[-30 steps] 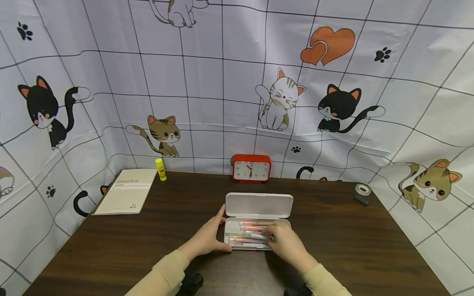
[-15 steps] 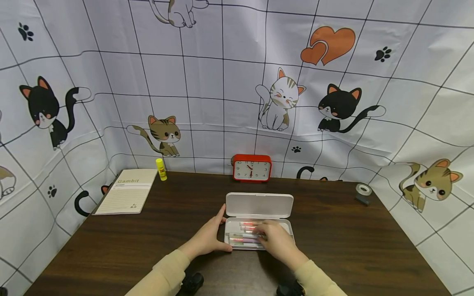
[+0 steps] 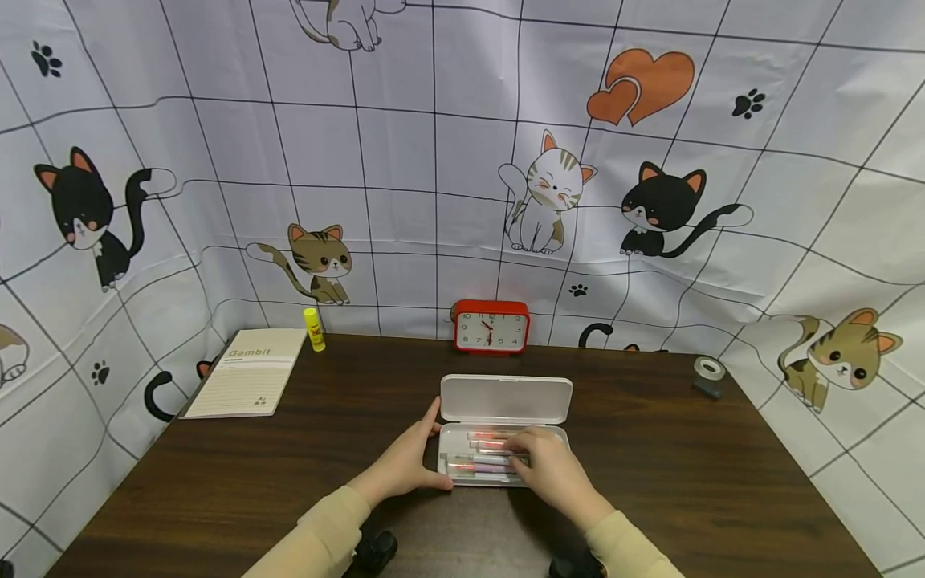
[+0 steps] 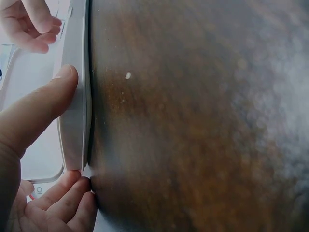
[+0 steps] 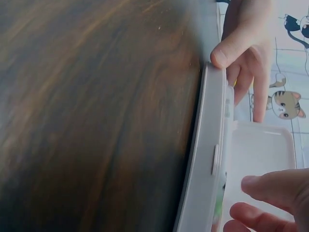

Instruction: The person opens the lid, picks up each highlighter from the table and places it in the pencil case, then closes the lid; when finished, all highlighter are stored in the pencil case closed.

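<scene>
A translucent white pencil case point(image 3: 451, 437) lies on the table with its lid point(image 3: 506, 400) raised toward the back. Several slim pens point(image 3: 486, 468) with reddish, purple and pale parts lie in it lengthwise. My left hand point(image 3: 405, 461) holds the case's left end, the thumb point(image 4: 60, 94) against the front wall and the fingers at the side. Over the right half of the case is my right hand point(image 3: 552, 470). Its thumb point(image 5: 270, 187) and fingers are apart in the right wrist view, with nothing seen between them. The hand hides the pens' right ends.
A red clock point(image 3: 491, 327) stands behind the case. At the back left lie a notebook point(image 3: 249, 373) and an upright yellow glue stick point(image 3: 314, 331). A tape roll point(image 3: 709, 369) and a small dark block point(image 3: 706, 388) are at the back right. A cat-print sheet surrounds the brown table point(image 3: 665, 466).
My right hand has moved left over the pens, then slightly back right. A dark green tip seen at its fingers earlier is out of sight. My left hand and the case have stayed put.
</scene>
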Demonstrator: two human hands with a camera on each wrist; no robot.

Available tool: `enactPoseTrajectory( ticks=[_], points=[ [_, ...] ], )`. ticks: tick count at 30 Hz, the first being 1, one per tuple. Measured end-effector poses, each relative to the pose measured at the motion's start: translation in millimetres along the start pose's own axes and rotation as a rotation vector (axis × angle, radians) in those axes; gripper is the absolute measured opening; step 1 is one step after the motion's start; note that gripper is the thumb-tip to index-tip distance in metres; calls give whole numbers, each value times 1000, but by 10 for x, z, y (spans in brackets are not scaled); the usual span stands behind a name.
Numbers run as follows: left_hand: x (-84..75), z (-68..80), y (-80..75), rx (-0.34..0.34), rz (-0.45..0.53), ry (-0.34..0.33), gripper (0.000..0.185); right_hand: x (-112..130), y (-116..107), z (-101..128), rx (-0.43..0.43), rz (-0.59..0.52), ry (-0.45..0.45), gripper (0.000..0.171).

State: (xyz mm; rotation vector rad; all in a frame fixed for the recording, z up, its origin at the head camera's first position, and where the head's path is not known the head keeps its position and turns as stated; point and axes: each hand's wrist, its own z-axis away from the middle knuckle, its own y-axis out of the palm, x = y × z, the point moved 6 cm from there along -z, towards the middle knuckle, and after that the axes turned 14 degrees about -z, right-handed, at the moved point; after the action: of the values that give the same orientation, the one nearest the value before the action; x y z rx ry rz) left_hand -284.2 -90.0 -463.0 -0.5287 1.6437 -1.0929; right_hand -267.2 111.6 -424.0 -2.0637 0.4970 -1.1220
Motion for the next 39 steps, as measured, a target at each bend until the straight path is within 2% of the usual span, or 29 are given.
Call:
enactPoseTrajectory(
  ticks=[5,14,27,33,39],
  points=[
    [13,-10,11,3,1,-11,125,-70,-99,57,-56,-4,48,16],
    [19,-15,16,0,-8,-9,124,-246,-272,184,-160,-12,56,20],
    [9,-15,8,-1,5,-5,124,-614,-486,344,-213,-23,154,28],
    [9,-14,7,6,0,-19,124,-789,-474,359,-199,-129,240,34],
    [9,-11,10,11,1,-19,124,-846,-464,316,-176,-243,282,41]
  ],
)
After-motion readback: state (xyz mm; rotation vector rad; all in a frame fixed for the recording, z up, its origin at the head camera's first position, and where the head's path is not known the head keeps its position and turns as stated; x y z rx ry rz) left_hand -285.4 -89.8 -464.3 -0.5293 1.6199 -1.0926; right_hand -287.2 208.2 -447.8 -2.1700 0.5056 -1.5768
